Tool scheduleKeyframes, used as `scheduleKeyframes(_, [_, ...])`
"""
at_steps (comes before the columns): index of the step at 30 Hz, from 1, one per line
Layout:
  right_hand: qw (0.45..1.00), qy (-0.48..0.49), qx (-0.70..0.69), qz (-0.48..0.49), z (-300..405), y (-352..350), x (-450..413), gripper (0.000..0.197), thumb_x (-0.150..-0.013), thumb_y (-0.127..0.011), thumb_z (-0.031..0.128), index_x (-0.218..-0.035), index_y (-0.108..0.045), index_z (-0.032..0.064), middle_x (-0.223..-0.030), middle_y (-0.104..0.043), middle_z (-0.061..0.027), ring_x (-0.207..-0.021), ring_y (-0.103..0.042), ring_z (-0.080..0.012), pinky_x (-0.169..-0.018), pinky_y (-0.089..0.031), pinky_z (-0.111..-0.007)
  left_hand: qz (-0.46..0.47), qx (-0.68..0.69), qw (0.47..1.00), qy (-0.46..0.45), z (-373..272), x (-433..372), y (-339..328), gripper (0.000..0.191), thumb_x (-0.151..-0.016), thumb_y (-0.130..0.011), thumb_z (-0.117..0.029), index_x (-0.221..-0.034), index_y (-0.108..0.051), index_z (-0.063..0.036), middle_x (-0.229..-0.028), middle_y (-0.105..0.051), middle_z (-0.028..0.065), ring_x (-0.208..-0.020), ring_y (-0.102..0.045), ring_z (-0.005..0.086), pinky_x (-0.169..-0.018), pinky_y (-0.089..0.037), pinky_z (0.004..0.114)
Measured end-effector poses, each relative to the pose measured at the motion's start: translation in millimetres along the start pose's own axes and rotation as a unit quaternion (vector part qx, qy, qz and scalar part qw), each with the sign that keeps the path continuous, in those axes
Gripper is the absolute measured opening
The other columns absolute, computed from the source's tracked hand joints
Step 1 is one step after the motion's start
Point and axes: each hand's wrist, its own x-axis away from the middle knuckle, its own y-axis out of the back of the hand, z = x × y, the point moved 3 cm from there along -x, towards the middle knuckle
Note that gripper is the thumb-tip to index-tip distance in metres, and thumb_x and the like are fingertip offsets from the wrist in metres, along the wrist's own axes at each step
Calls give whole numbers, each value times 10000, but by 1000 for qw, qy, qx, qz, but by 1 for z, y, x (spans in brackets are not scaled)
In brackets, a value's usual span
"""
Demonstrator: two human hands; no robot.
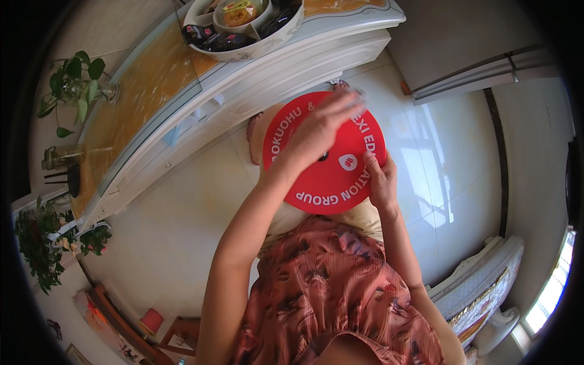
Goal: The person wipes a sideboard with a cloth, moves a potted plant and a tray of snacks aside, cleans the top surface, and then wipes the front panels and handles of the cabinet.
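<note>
A flat red disc [315, 182] lies face up before my torso, above my lap and feet. White lettering runs around its rim, a small white emblem sits right of centre, and a dark piece at the middle is partly covered by my left wrist. My right hand [383, 178] grips the right edge, thumb on the face and fingers curled behind. Across the upper part of the disc reaches my left hand [324, 116], fingers extended and blurred. Something pale shows at its fingertips, too blurred to name; whether the palm touches the disc cannot be told.
Ahead stands a white cabinet [292, 84] with a glass-covered, orange marbled top. It bears a divided snack dish [255, 51] and a leafy plant in a glass vase [109, 91]. A grey appliance [456, 41] stands upper right, a padded seat [488, 283] lower right.
</note>
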Motion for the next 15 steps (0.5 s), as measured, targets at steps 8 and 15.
scheduleKeyframes(8, [992, -18, -118, -32, -2, -20, 1, 332, -992, -580, 230, -1189, -536, -33, -1004, -661, -97, -861, -650, -141, -740, -554, -281, -111, 31, 975, 190, 20, 122, 32, 543, -805, -453, 201, -1281, -595, -17, -1394, -524, 133, -1292, -496, 301, -1106, -390, 378])
scheduleKeyframes(15, [993, -39, -107, -2, -12, -12, 1, 294, -1009, -545, 239, -1187, -544, 5, -1038, -645, -74, -912, -635, -132, -761, -556, -285, -51, 77, 994, 64, -73, 138, -12, 478, -809, -498, 155, -1243, -625, 3, -1391, -531, 121, -1310, -488, 297, -1079, -437, 405])
